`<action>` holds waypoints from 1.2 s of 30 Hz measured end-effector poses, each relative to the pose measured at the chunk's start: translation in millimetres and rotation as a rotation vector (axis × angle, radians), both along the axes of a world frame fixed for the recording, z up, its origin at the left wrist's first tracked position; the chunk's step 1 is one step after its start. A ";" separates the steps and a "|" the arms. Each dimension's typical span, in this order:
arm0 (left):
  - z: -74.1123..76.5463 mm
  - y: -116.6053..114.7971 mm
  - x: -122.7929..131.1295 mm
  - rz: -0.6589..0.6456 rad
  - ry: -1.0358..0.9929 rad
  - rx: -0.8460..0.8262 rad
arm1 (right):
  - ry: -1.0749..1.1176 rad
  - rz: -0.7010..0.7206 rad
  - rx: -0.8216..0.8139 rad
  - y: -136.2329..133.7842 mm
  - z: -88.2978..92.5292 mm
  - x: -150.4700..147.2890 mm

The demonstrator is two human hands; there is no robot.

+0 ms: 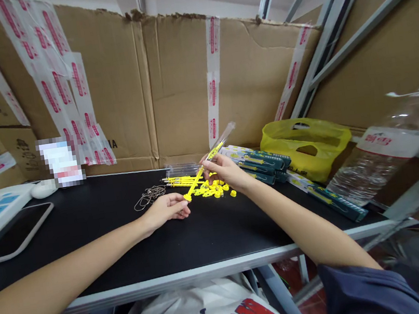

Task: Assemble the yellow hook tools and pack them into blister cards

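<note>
The heap of small yellow parts (211, 188) lies on the black table (128, 242). Just above this heap, the right hand (225, 171) is closed around a yellow rod (197, 179), which wears a clear tube (227, 132) on its upper end. To the left of the heap, the left hand (168, 209) pinches the lower tip of the rod. Left of the heap lie thin wire loops (149, 196), and to its right a stack of green packets (263, 162) and a yellow bag (306, 149).
</note>
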State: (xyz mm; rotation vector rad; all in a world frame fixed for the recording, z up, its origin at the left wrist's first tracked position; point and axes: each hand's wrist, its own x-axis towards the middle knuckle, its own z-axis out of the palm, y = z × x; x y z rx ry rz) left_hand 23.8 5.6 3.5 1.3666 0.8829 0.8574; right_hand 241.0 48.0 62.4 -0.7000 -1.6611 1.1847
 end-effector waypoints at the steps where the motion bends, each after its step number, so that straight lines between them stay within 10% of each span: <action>1: -0.4 0.3 0.1 -0.004 0.003 0.004 | -0.003 0.003 0.002 -0.3 -0.1 -0.2; 36: -1.6 -3.6 0.9 -0.094 -0.094 -0.034 | -0.198 0.152 0.093 -17.5 -25.2 -24.3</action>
